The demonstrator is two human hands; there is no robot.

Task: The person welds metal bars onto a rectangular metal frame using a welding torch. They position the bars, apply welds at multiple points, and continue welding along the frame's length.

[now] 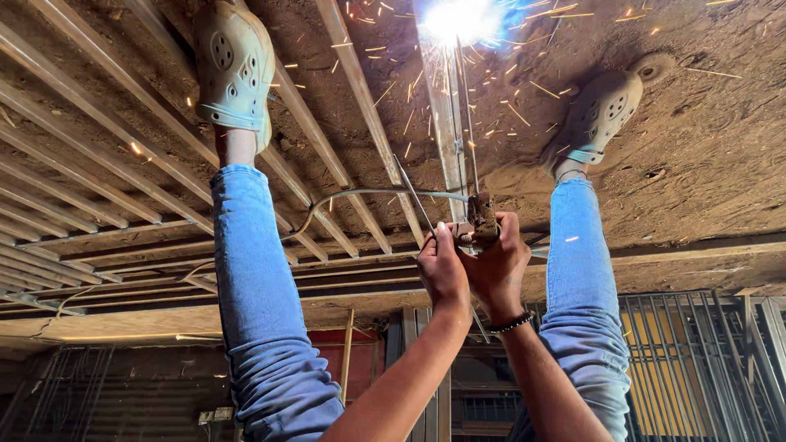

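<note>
Both hands grip electrode holder; rod sparking.

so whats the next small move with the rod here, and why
Probably keep both hands steady and feed the welding rod slowly toward the bright arc as it burns shorter. The left hand and right hand are clasped together around the electrode holder, the rod tip is at the metal bar, and sparks are flying, so the weld looks live.
</note>
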